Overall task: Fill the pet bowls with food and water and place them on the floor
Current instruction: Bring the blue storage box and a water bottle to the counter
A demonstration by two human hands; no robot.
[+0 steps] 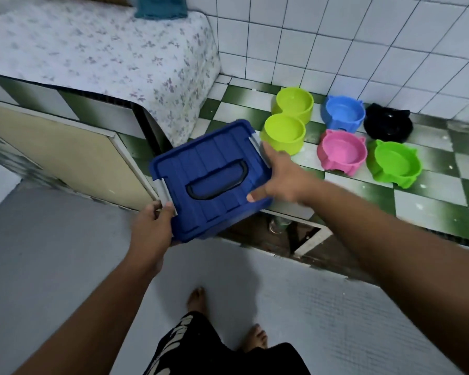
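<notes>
Gripping box point(210, 180) between left hand point(152, 226) and right hand point(282, 180), fingers point(169, 207) curled at its clasps point(166, 194), likely for unlatching; bowls point(341, 154) just beyond fingertips.

A blue plastic storage box point(210, 177) with a ribbed lid, a recessed handle and grey end clips is tilted in the air at the counter's edge. The left hand point(153, 220) and right hand point(282, 177) grip its opposite ends. Beyond it, upright on the green-and-white checked tiles, stand a lime-green double bowl point(287, 123) and four eared plastic bowls: blue point(343, 113) and black point(387, 124) behind, pink point(341, 152) and green point(395, 163) in front.
</notes>
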